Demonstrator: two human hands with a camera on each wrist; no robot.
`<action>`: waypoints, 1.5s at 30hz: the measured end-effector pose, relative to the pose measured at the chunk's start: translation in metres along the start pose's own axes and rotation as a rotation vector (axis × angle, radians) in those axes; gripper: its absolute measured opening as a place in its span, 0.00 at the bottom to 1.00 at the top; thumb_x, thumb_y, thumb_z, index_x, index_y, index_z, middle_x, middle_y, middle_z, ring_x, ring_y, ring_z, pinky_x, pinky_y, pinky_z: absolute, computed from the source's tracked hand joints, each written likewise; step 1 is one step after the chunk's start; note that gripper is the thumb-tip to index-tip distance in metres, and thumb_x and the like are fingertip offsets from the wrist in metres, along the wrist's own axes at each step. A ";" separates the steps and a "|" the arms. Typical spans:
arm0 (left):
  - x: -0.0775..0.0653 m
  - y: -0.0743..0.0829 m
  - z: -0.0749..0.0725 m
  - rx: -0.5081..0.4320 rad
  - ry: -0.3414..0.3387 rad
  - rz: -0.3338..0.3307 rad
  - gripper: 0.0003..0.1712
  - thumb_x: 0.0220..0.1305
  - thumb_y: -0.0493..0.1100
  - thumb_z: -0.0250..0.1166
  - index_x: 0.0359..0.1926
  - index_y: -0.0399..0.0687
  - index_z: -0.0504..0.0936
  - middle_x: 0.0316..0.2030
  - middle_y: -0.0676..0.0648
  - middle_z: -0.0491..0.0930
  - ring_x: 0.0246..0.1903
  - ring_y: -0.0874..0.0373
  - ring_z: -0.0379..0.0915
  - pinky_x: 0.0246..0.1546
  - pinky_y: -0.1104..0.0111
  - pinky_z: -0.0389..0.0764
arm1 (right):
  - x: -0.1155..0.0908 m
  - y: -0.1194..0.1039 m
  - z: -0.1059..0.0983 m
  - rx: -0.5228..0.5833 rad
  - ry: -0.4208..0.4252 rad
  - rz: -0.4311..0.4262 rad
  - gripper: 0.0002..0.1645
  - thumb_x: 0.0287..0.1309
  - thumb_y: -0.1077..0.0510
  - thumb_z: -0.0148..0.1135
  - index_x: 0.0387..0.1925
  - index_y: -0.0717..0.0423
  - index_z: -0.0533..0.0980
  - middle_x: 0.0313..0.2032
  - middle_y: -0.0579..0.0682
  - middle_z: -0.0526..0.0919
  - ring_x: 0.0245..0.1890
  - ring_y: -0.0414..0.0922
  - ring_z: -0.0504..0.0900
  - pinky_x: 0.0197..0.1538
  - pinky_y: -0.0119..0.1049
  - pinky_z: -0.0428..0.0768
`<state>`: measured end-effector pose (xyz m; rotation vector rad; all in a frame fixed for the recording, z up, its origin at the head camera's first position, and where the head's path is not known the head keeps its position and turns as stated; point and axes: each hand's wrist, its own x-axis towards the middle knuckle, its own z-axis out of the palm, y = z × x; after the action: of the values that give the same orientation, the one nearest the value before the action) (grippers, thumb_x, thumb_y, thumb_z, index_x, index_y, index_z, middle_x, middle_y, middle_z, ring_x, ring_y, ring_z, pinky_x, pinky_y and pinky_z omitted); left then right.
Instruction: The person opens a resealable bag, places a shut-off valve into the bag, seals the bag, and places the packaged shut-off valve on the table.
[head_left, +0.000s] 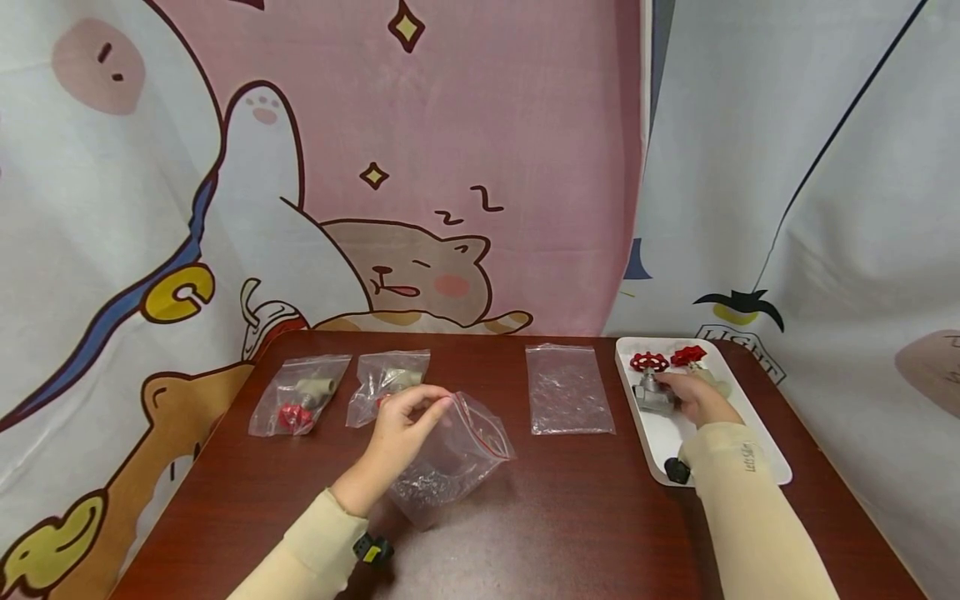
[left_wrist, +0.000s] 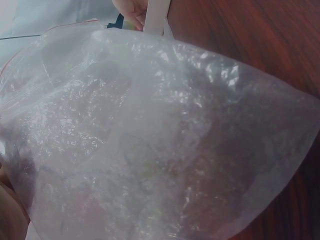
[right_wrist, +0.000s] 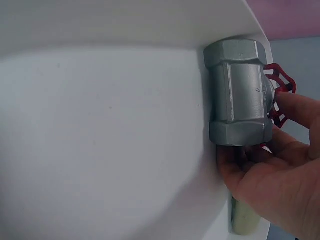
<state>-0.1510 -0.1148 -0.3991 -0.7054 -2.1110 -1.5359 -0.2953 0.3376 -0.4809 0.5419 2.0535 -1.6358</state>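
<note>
My left hand (head_left: 405, 433) pinches the rim of a clear zip-lock bag (head_left: 457, 458), whose red-lined mouth gapes to the right. In the left wrist view the bag (left_wrist: 150, 130) fills most of the picture. Over at the right, my right hand (head_left: 701, 398) reaches into a white tray (head_left: 671, 450) and grips a grey metal gate valve (head_left: 654, 396) with a red handwheel (head_left: 648, 361). The right wrist view has the thumb and fingers curled at the valve body (right_wrist: 242, 92), close to the tray's wall. Beside it in the tray lies a second valve with a red handwheel (head_left: 688, 356), partly behind the hand.
Two bagged valves with red handwheels, one bag at the left (head_left: 300, 396) and another bag (head_left: 390, 375) partly behind my left hand, lie on the brown table (head_left: 570, 517). A flat clear bag (head_left: 570, 390) lies left of the tray. A printed curtain (head_left: 525, 125) hangs behind.
</note>
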 end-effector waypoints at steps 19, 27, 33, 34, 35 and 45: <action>-0.001 -0.001 -0.001 -0.022 -0.001 -0.006 0.04 0.57 0.26 0.62 0.35 0.32 0.81 0.23 0.38 0.81 0.21 0.49 0.78 0.22 0.73 0.77 | -0.003 -0.002 -0.003 -0.139 -0.027 0.005 0.42 0.66 0.54 0.53 0.69 0.73 0.45 0.71 0.70 0.37 0.72 0.63 0.39 0.71 0.56 0.45; -0.001 0.001 -0.003 -0.014 -0.001 -0.006 0.04 0.57 0.26 0.63 0.35 0.32 0.81 0.22 0.39 0.81 0.21 0.49 0.79 0.21 0.74 0.76 | -0.014 -0.006 0.003 -0.110 0.047 0.029 0.43 0.66 0.54 0.52 0.68 0.75 0.45 0.70 0.68 0.43 0.69 0.59 0.49 0.71 0.52 0.50; -0.001 0.002 -0.003 -0.014 0.000 -0.003 0.04 0.57 0.26 0.63 0.34 0.32 0.81 0.22 0.38 0.81 0.21 0.49 0.79 0.21 0.74 0.77 | -0.020 -0.011 0.002 0.066 -0.001 0.034 0.44 0.67 0.53 0.50 0.70 0.71 0.40 0.70 0.67 0.45 0.67 0.54 0.54 0.70 0.46 0.57; -0.001 0.002 -0.003 -0.014 0.002 -0.002 0.04 0.57 0.26 0.63 0.34 0.32 0.81 0.22 0.38 0.81 0.21 0.49 0.78 0.21 0.74 0.77 | -0.020 -0.011 0.001 0.114 -0.016 0.028 0.39 0.67 0.54 0.50 0.69 0.69 0.46 0.66 0.66 0.54 0.63 0.51 0.61 0.67 0.43 0.63; -0.001 0.002 -0.004 -0.012 0.003 -0.001 0.04 0.57 0.26 0.63 0.34 0.32 0.81 0.22 0.39 0.81 0.21 0.49 0.78 0.21 0.73 0.77 | -0.020 -0.011 0.000 0.164 -0.036 0.017 0.34 0.67 0.54 0.49 0.66 0.67 0.52 0.61 0.64 0.63 0.57 0.48 0.67 0.63 0.41 0.68; 0.000 0.002 -0.003 -0.005 0.005 0.003 0.04 0.57 0.26 0.63 0.34 0.32 0.81 0.22 0.39 0.81 0.21 0.50 0.78 0.21 0.72 0.77 | -0.044 -0.024 0.012 0.355 -0.172 -0.074 0.09 0.70 0.53 0.45 0.45 0.54 0.64 0.30 0.44 0.78 0.34 0.39 0.79 0.48 0.42 0.81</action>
<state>-0.1493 -0.1172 -0.3971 -0.7057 -2.1024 -1.5409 -0.2717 0.3198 -0.4390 0.4259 1.6874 -2.0318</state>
